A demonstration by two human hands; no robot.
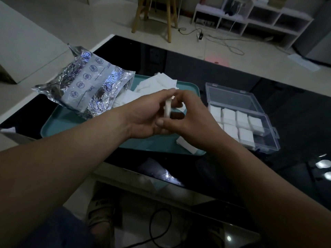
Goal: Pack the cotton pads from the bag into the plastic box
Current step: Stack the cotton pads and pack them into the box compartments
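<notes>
Over the teal tray (62,122), the left grip (148,113) and right grip (189,119) meet, both pinching one white cotton pad (168,109) held edge-on. A crumpled foil bag (86,83) lies across the tray's left side, beside loose pads (157,83). On the black bench (286,113) just right of the tray, the open plastic box (232,97) holds rows of pads (241,120).

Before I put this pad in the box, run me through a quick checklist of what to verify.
1. Grip on cotton pad by left hand and right hand: ok.
2. Lid of box open: ok.
3. Free slot left in box: cannot tell.
4. Way from hands to box unblocked: ok.
5. Pad folded square: cannot tell, blurred.
6. More loose pads waiting on tray: ok.
</notes>
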